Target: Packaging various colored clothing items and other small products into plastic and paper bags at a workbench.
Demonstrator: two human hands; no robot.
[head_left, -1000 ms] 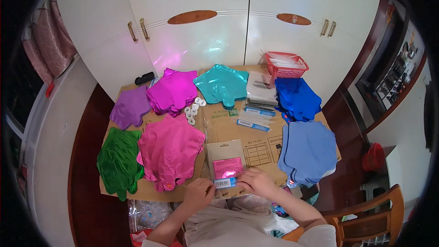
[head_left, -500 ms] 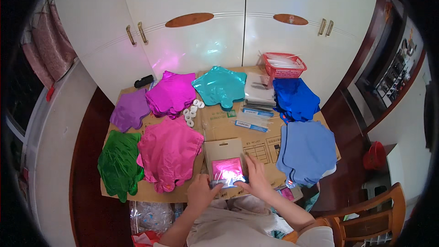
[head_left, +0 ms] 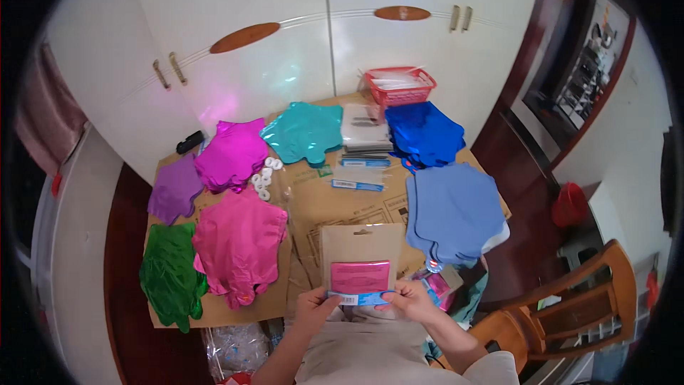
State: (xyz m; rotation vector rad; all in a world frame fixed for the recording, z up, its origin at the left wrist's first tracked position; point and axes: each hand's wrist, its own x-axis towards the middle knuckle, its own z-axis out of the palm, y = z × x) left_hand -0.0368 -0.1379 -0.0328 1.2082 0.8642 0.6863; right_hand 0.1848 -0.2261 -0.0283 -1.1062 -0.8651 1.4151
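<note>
Both hands hold a flat hang-hole package upright at the table's near edge. It is tan on top, with a folded pink piece in its lower half and a blue-and-white label strip along the bottom. My left hand pinches the lower left corner, thumb over the strip. On the lower right corner, my right hand grips in the same way. To the left lies a stack of pink foil balloons, flat and uninflated. A stack of dull blue flat balloons lies to the right.
More flat foil stacks lie around: green, purple, magenta, teal, shiny blue. White rings, clear pouches and label strips sit mid-table. A red basket stands behind; a wooden chair is at right.
The package has been lifted off the cardboard and tilted up toward me, and its bright glare is gone. Both hands moved nearer with it. The whole view has shifted and turned.
</note>
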